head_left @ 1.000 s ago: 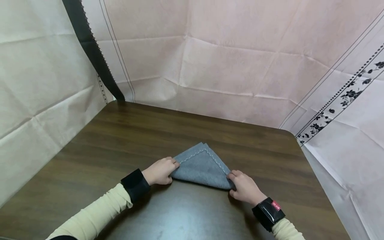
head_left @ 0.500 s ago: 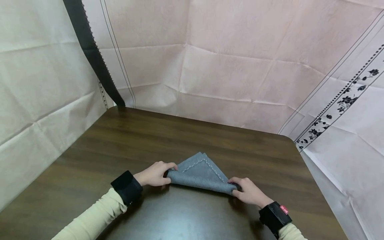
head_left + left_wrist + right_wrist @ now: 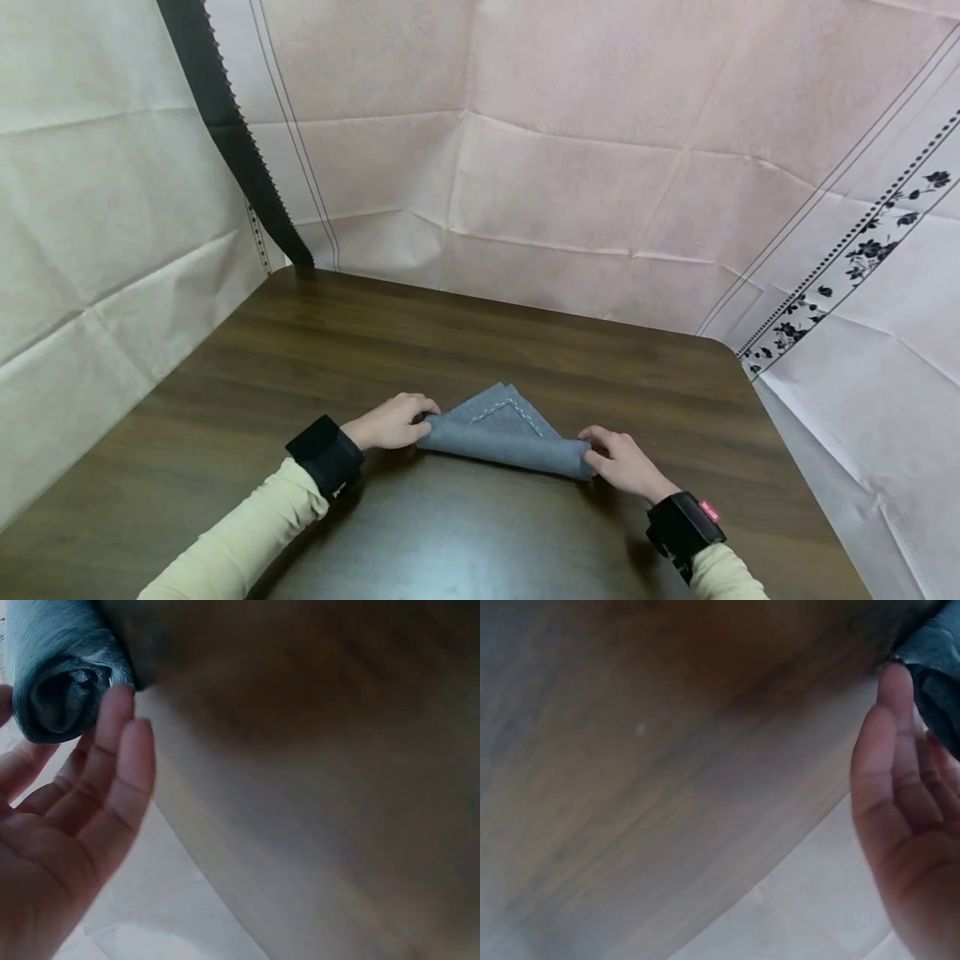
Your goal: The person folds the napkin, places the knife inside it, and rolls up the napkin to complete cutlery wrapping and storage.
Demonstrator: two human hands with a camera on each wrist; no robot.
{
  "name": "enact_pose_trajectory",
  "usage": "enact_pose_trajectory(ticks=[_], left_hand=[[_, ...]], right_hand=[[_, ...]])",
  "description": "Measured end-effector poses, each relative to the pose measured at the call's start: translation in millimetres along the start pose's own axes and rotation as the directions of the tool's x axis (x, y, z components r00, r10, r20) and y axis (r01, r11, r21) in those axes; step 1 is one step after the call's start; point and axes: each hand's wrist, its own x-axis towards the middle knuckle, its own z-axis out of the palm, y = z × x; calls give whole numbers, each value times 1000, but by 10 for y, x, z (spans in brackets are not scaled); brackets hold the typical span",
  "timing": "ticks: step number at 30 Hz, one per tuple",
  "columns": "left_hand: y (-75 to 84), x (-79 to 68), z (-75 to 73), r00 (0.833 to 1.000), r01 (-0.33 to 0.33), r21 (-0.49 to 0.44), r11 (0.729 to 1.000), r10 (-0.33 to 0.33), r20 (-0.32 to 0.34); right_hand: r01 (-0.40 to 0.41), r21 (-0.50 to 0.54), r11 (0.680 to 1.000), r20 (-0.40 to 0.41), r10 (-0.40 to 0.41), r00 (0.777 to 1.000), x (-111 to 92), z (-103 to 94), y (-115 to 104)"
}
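A grey-blue cloth point(image 3: 506, 446) with white stitching near its edges lies on the table, its near side rolled into a tube and a flat triangular tip pointing away. At the tube's left end, my left hand point(image 3: 393, 422) holds it between thumb and fingers. My right hand point(image 3: 624, 463) grips the opposite end the same way. The left wrist view shows the spiral end of the rolled cloth point(image 3: 67, 671) with the left hand's fingers point(image 3: 120, 761) bent around it. In the right wrist view only a corner of the cloth point(image 3: 939, 664) shows beside the right hand point(image 3: 907, 795).
Beneath the cloth is a dark brown wooden table point(image 3: 420, 333) with rounded far corners. Pale creased sheets point(image 3: 555, 183) hang behind and at both sides. A black strip point(image 3: 232, 133) runs down the back left, and a black floral border point(image 3: 862, 250) marks the right.
The cloth's near edge has been rolled up and away from me, so the tube is thicker and less of the triangle shows. Both hands have shifted to the tube's ends.
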Motion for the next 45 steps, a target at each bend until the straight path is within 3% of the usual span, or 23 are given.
enact_pose_trajectory(ticks=[5, 9, 14, 16, 19, 23, 26, 28, 31, 34, 38, 45], left_hand=[[7, 79, 1, 998, 69, 84, 994, -68, -14], [32, 170, 24, 987, 157, 177, 972, -154, -36], [66, 235, 58, 966, 257, 228, 939, -254, -43], [63, 251, 79, 963, 269, 257, 928, -264, -53], [85, 281, 98, 971, 238, 329, 914, -220, -92], [165, 314, 126, 987, 122, 472, 873, -56, -150], [252, 309, 160, 988, 18, 511, 859, 62, -139], [308, 293, 182, 988, -38, 490, 871, 107, -114], [361, 269, 206, 989, -75, 472, 878, 124, -74], [372, 260, 221, 992, -81, 496, 864, 116, -41], [348, 284, 236, 994, -86, 538, 838, 110, -13], [324, 328, 255, 993, -80, 587, 806, 114, -21]], right_hand=[[-42, 7, 999, -10, 42, 999, 65, 4, -3], [-93, -42, 995, -18, 92, 996, 114, 33, -9], [-143, -200, 969, -58, 134, 989, 169, 111, -32], [-156, -267, 951, -80, 139, 987, 177, 139, -44], [-175, -335, 926, -116, 144, 983, 180, 160, -72], [-190, -399, 897, -192, 121, 974, 177, 176, -118], [-153, -440, 885, -287, 23, 958, 173, 205, -143], [-83, -462, 883, -335, -88, 938, 170, 235, -154], [70, -483, 873, -295, -237, 925, 173, 293, -171], [155, -488, 859, -204, -285, 937, 178, 347, -176], [157, -518, 841, -162, -277, 947, 189, 397, -151], [173, -574, 801, -169, -322, 932, 206, 438, -133]])
